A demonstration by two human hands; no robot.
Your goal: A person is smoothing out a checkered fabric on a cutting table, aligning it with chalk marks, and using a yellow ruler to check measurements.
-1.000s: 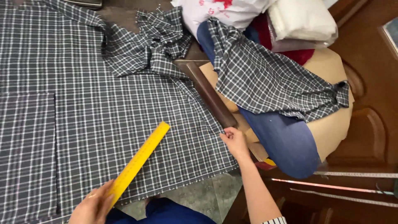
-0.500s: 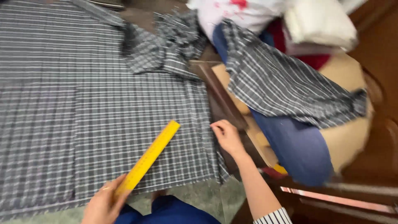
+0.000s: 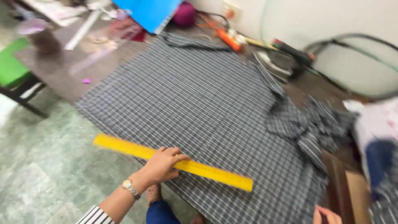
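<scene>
- at the bottom of the frame the left hand (image 3: pixel 163 164), a watch on its wrist, lies on the yellow ruler (image 3: pixel 174 162) with fingers curled over its top, pressing it flat rather than lifting it.
- the right hand (image 3: pixel 327 215) shows only as a few fingertips at the lower right corner, just beside the fabric's edge; whether it is spread or gripping anything i cannot tell.
- the ruler's long axis runs from middle left down to lower centre-right, along the near edge of the grey checked fabric (image 3: pixel 207 99); its left end juts past the cloth over the green floor (image 3: pixel 37 166).
- the left hand sits about mid-length on the ruler, far nearer to it than the right hand, which is well apart from the ruler's right end.
- the fabric spreads across the counter (image 3: pixel 62 70) toward the upper middle, bunched in folds at the right.
- farther off, upper right, an iron (image 3: pixel 280 62) rests near the wall; a blue sheet (image 3: pixel 149 12) lies at the top.
</scene>
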